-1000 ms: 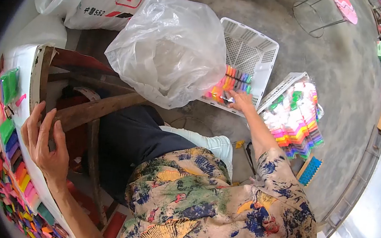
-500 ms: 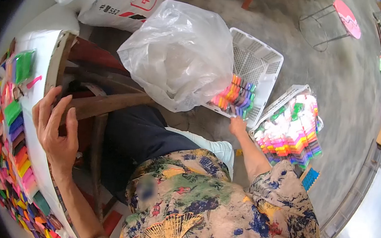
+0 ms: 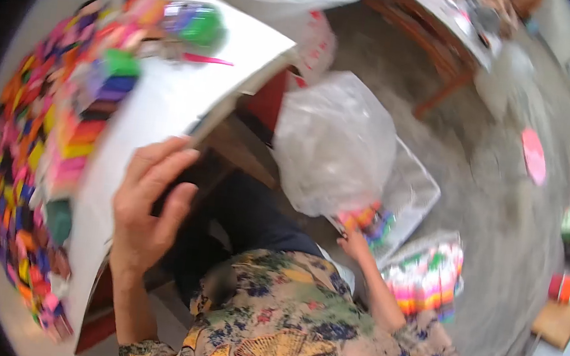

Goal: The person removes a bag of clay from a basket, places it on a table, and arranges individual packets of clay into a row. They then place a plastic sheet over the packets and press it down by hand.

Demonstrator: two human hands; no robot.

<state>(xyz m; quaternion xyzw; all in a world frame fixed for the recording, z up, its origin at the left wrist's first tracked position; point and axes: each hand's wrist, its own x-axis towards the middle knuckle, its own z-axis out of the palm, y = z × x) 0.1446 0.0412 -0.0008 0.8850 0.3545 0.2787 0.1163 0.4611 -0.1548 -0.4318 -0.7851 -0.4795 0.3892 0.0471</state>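
Observation:
My left hand (image 3: 151, 212) is raised at the edge of the white table (image 3: 167, 105), thumb apart from the loosely bent fingers, nothing in it. On the table lie a row of colourful blocks (image 3: 82, 141), a clear bag with green and purple pieces (image 3: 193, 23) and a pink strip (image 3: 208, 59). My right hand (image 3: 356, 245) reaches down to the near end of a white plastic basket (image 3: 428, 187). Its fingers look curled beside bright multicoloured packs (image 3: 379, 227); blur hides what they grip. A translucent plastic bag (image 3: 334, 145) covers part of the basket.
A big heap of small colourful pieces (image 3: 11, 175) fills the table's far left side. More wrapped packs (image 3: 425, 275) lie to the right of the basket. Beyond are a white sack (image 3: 314, 48), another table (image 3: 416, 14) and a pink stool (image 3: 533, 156).
The view has swung left, so more of the white table shows and everything sits further right. My right hand stays at the basket's near end; my left hand stays by the table edge.

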